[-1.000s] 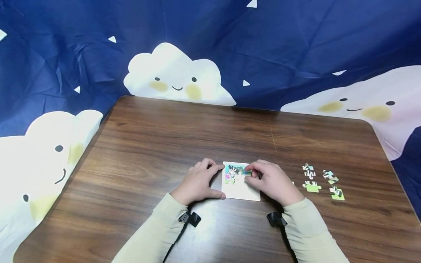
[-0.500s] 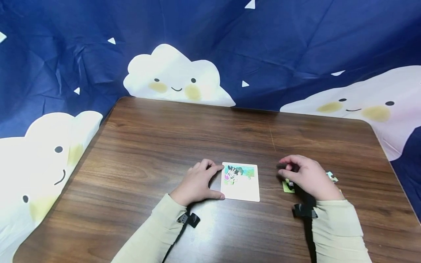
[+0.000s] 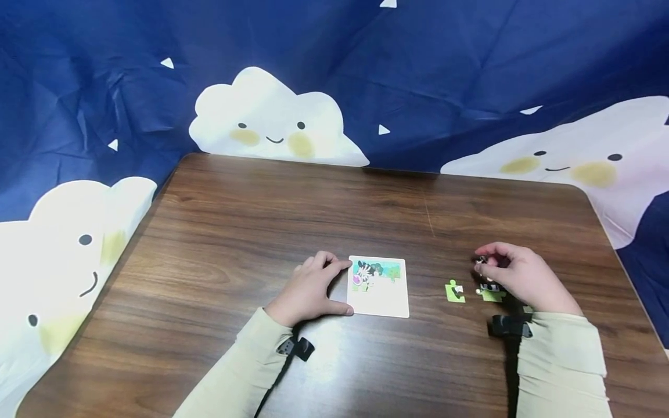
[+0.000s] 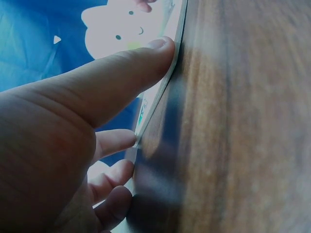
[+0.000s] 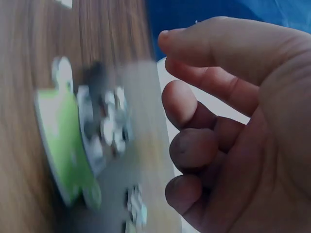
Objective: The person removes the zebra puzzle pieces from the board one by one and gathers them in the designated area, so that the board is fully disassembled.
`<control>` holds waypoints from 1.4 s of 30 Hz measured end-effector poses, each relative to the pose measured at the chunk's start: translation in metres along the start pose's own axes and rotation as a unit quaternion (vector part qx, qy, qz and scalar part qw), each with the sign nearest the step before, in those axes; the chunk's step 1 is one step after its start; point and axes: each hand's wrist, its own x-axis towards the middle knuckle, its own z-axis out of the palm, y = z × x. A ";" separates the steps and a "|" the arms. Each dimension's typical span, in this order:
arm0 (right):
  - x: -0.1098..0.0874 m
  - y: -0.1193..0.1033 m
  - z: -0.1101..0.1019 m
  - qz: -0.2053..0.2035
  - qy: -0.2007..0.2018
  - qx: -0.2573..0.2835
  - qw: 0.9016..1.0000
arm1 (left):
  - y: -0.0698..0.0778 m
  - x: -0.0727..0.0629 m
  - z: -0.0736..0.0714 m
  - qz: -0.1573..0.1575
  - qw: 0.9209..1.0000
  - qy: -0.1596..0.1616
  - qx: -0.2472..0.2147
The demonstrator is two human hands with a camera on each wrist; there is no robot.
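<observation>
The puzzle board (image 3: pixel 384 299) is white, with a black-striped zebra (image 3: pixel 364 270); the table (image 3: pixel 251 220) is brown, the cloth (image 3: pixel 428 64) blue.

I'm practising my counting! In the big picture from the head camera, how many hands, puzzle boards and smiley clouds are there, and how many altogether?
Left hand and right hand: 2
Puzzle board: 1
Left cloud, middle cloud and right cloud: 3
Total: 6

Left hand (image 3: pixel 307 291) spread, right hand (image 3: pixel 530 281) half-curled
</observation>
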 end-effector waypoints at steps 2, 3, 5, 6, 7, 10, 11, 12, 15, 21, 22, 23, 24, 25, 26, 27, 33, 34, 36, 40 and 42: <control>0.000 0.006 -0.003 0.008 -0.004 -0.007 1.000 | -0.001 0.000 0.000 0.000 1.000 0.003 -0.001; -0.001 0.009 -0.004 0.014 -0.008 -0.010 1.000 | -0.001 0.000 0.000 0.000 1.000 0.003 -0.001; -0.002 0.014 -0.006 0.024 -0.018 -0.014 0.999 | -0.001 -0.001 0.000 0.001 1.000 0.004 -0.002; -0.002 0.017 -0.007 0.028 -0.023 -0.017 0.999 | -0.001 -0.001 -0.001 0.002 1.000 0.004 -0.002; -0.002 0.019 -0.007 0.032 -0.028 -0.019 0.999 | -0.001 -0.001 -0.001 0.002 1.000 0.004 -0.002; -0.003 0.026 -0.008 0.033 -0.033 -0.022 0.999 | -0.001 -0.001 -0.002 0.002 1.000 0.005 -0.002; -0.003 0.028 -0.008 0.035 -0.036 -0.023 0.998 | -0.001 -0.001 -0.002 0.002 1.000 0.005 -0.002; -0.003 0.029 -0.008 0.037 -0.039 -0.022 0.998 | 0.000 -0.001 -0.002 0.002 1.000 0.005 -0.002; -0.003 0.033 -0.008 0.044 -0.051 -0.012 0.998 | 0.000 -0.001 -0.002 0.001 1.000 0.004 -0.005; -0.002 0.037 -0.006 0.050 -0.066 0.003 0.997 | 0.000 -0.001 -0.002 0.001 1.000 0.001 -0.004; -0.002 0.037 -0.006 0.050 -0.064 0.002 0.997 | 0.000 -0.001 -0.001 0.001 1.000 0.001 -0.004; -0.002 0.037 -0.006 0.049 -0.062 0.001 0.997 | 0.000 -0.001 -0.001 0.001 1.000 0.001 -0.005; -0.002 0.037 -0.006 0.048 -0.060 -0.001 0.997 | 0.000 -0.001 -0.001 0.000 1.000 0.001 -0.004; -0.002 0.037 -0.005 0.048 -0.058 -0.002 0.997 | 0.000 -0.001 -0.001 0.001 1.000 0.001 -0.004; -0.002 0.036 -0.005 0.048 -0.055 -0.005 0.997 | 0.000 -0.001 -0.001 0.001 1.000 0.001 -0.005; -0.001 0.035 -0.004 0.047 -0.051 -0.009 0.998 | 0.000 -0.001 -0.001 0.001 1.000 0.002 -0.005; 0.001 0.031 0.000 0.045 -0.027 -0.033 0.998 | 0.001 -0.001 -0.002 0.003 1.000 0.004 -0.005; 0.001 0.030 0.000 0.046 -0.025 -0.035 0.998 | 0.001 -0.001 -0.002 0.003 1.000 0.003 -0.006; 0.002 0.029 0.002 0.048 -0.020 -0.039 0.998 | 0.001 -0.001 -0.002 0.003 1.000 0.003 -0.008; 0.004 0.026 0.004 0.049 -0.013 -0.047 0.998 | 0.001 -0.002 -0.002 0.004 1.000 0.004 -0.007; 0.005 0.025 0.006 0.048 -0.007 -0.054 0.997 | 0.001 -0.002 -0.002 0.004 1.000 0.004 -0.006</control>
